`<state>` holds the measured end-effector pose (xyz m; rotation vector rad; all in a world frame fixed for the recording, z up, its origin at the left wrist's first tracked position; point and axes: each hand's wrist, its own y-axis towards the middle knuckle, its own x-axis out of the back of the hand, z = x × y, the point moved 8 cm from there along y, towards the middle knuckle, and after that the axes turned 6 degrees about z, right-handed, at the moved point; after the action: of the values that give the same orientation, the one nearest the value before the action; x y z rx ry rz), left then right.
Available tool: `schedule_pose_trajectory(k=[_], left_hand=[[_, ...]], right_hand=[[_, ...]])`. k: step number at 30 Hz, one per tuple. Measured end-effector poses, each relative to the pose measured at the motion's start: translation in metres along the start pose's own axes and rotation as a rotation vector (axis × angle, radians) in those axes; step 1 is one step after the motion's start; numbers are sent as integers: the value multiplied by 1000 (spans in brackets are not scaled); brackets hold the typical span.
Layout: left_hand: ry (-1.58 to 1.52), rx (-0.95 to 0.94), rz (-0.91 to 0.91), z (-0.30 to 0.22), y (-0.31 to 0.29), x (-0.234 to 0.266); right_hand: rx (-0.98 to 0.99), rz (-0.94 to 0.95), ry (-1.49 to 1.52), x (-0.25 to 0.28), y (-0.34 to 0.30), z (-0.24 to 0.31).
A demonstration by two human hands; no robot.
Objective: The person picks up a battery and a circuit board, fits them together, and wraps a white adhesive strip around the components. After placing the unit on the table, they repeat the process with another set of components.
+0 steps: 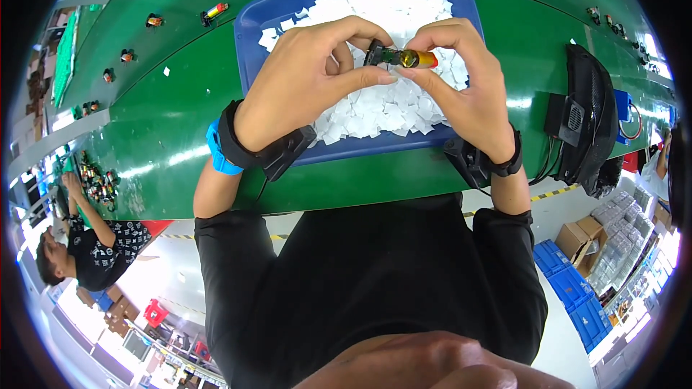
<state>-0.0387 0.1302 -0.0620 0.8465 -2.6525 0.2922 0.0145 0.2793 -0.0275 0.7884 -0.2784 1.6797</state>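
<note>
Over a blue tray [249,32] filled with small white paper-like squares [360,7], both my hands are closed on one small electronic assembly [407,58]. It has a black end piece, a dark green middle and a shiny yellow cylinder with a red end. My left hand [295,72] pinches the black end between thumb and fingers. Gripping the yellow and red cylinder from the other side are the thumb and forefinger of my right hand [468,72]. The assembly lies almost level, clear of the squares below. My fingertips hide parts of both its ends.
Similar assemblies lie scattered on the green table [166,101], one [215,12] left of the tray. At the right sit a black bag [591,115] and a black box [564,119]. A co-worker [101,245] at the left handles a pile of assemblies [97,180].
</note>
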Motion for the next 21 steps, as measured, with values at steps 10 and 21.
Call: schedule_pose_trajectory(k=[10,21], left_hand=[[-467,-44,15,6,5,2],[-765,44,57,15,8,-9]], right_hand=[[300,-97,-105,4,-2,22],[484,-192,-259,-1,-7,34]])
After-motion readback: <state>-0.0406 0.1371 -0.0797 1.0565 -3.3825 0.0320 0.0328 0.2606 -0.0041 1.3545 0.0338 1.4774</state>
